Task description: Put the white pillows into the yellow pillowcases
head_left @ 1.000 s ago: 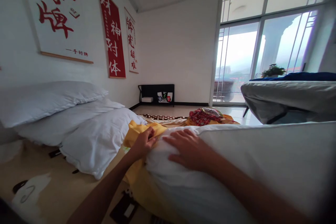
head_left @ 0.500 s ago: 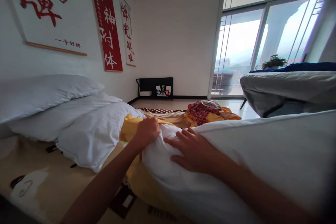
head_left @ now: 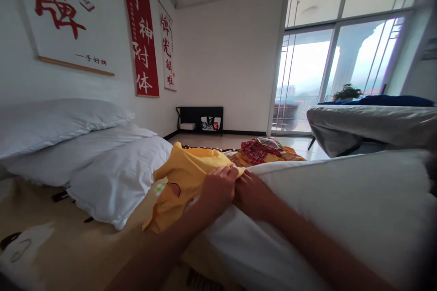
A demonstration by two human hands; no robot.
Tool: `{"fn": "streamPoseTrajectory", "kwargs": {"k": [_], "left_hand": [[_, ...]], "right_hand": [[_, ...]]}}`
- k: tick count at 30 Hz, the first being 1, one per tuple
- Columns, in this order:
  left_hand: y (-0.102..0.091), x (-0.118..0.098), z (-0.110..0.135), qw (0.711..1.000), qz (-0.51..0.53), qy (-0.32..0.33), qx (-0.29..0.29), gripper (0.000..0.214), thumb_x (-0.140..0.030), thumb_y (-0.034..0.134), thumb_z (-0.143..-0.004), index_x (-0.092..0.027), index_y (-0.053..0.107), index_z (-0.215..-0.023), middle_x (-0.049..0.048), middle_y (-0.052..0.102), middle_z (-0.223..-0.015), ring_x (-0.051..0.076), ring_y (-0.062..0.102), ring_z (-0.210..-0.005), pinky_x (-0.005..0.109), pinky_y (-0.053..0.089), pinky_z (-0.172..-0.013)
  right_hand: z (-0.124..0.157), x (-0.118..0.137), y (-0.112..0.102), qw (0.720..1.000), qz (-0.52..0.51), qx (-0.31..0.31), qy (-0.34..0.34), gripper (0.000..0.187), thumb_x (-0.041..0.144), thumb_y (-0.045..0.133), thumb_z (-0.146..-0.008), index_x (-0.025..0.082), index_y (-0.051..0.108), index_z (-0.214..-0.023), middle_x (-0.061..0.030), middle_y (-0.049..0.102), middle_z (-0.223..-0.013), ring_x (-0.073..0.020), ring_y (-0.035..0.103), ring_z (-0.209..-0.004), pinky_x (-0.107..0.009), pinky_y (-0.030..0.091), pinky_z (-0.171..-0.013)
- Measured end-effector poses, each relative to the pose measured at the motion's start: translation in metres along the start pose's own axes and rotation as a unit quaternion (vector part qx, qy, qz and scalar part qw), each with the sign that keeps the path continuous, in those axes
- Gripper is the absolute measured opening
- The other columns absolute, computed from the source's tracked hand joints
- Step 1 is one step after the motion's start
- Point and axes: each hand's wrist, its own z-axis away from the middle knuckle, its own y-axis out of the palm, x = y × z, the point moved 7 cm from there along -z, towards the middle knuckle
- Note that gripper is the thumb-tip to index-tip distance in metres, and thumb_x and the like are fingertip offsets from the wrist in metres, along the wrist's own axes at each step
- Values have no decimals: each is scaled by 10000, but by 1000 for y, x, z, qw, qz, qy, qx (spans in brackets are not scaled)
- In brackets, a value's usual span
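A large white pillow lies across the right side, with its near-left end inside a yellow pillowcase. The case has a printed fruit-like pattern and droops to the left over the bed. My left hand is closed around the case's edge, knuckles up. Right beside it, my right hand is closed at the same edge, against the pillow; its fingertips are partly hidden. The two hands touch or nearly touch.
White pillows are stacked at the left on a beige patterned bed sheet. Beyond the hands lies a heap of red plaid and yellow cloth. A covered table stands at right, near the glass doors.
My left hand has moved right, drawing the yellow pillowcase farther over the pillow's end. My right hand, spread on the pillow before, has closed at the case's edge.
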Motion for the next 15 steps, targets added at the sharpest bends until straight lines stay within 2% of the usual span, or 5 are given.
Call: {"fn": "streamPoseTrajectory", "kwargs": {"k": [3, 6, 9, 11, 15], "left_hand": [[0, 31, 4, 997, 52, -50, -30, 263, -172, 424, -932, -194, 587, -1137, 57, 679, -1016, 198, 632, -939, 295, 466, -806], [-1, 43, 8, 992, 100, -64, -45, 247, -197, 445, -925, -196, 590, -1125, 49, 696, -964, 204, 648, -889, 295, 463, -755], [-7, 32, 7, 987, 136, -41, -73, 240, -230, 451, -928, -215, 593, -1122, 40, 699, -1005, 206, 650, -920, 300, 458, -771], [-10, 18, 5, 986, 143, -20, -82, 196, -218, 450, -926, -214, 609, -1041, 33, 697, -1004, 196, 647, -920, 296, 451, -789], [-9, -11, -2, 995, 69, 2, -71, 215, -193, 392, -940, -189, 586, -846, 49, 668, -839, 198, 624, -784, 317, 436, -706]], "right_hand": [[9, -11, -19, 999, -48, -11, 2, 458, 397, 521, -902, 154, 563, -1288, -155, 565, -1299, -284, 536, -1165, -467, 417, -988], [10, -32, -40, 990, -126, -46, 45, 407, 301, 494, -892, 210, 570, -1282, -91, 588, -1289, -223, 557, -1160, -401, 435, -996], [4, -51, -50, 985, -57, -109, 118, 529, 241, 539, -817, 183, 520, -1342, -128, 549, -1333, -279, 497, -1232, -480, 390, -1021], [-4, -50, -39, 989, -19, -98, 114, 668, 250, 566, -794, 181, 404, -1437, -151, 494, -1390, -312, 453, -1272, -528, 366, -1016], [-14, -49, -12, 970, -151, -160, 108, 564, 228, 442, -868, 191, 411, -1430, -121, 612, -1254, -220, 579, -1118, -412, 440, -951]]}}
